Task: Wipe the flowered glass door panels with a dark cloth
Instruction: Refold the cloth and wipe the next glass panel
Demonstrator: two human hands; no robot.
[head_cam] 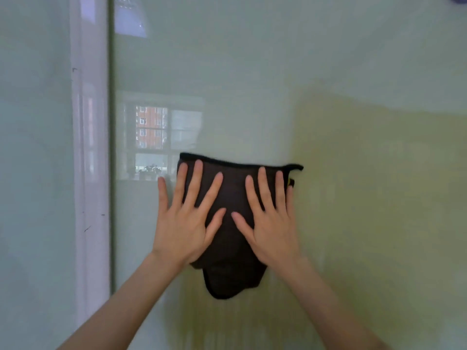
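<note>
Fingers (197, 178) of both hands are spread flat, gripping nothing, pressing the cloth (235, 223) against the glass panel (278, 84). Left hand (184, 223) overlaps the cloth's left edge, right hand (273, 223) its right. A pale frame (91, 147) runs beside the panel's left edge; a window reflection (156, 137) shows above the left hand.

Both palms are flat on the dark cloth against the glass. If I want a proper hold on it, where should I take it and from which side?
Probably the top hem of the dark cloth, coming down from above. That bound edge runs straight and exposed above the left hand and right hand. The lower part hangs bunched beneath both palms, so gripping there would likely bunch it further against the glass panel.
</note>
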